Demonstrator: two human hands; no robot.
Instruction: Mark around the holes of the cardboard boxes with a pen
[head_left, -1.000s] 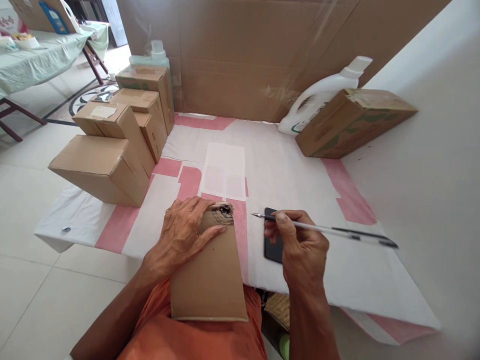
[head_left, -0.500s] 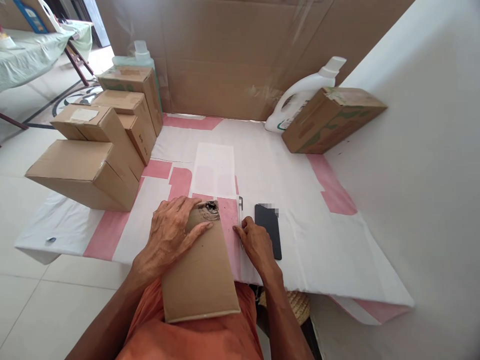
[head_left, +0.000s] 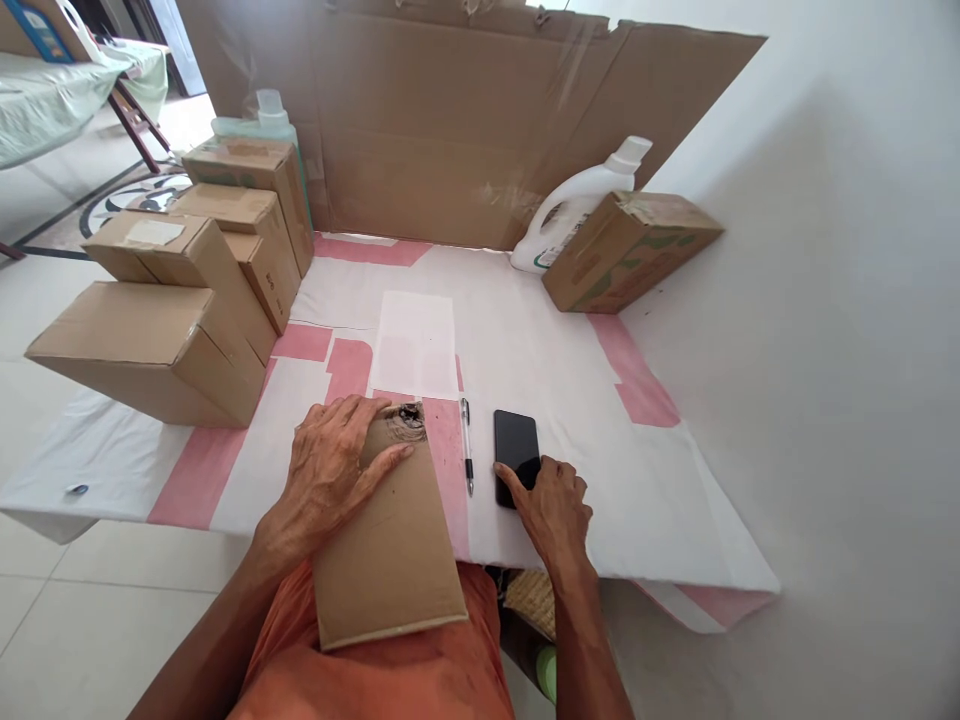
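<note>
Cardboard first: I see a flat box (head_left: 386, 540) at lower centre, leaning from the lap onto the table (head_left: 652, 500) edge, its far end torn. My left hand (head_left: 330, 470) lies on it, fingers spread and pressing. The pen (head_left: 466, 445) lies free just right of it. My right hand (head_left: 551, 505) rests on the phone (head_left: 516, 450), fingertips loosely apart on its near end. The box looks unopened; closed cartons (head_left: 172, 290) wait at left.
</note>
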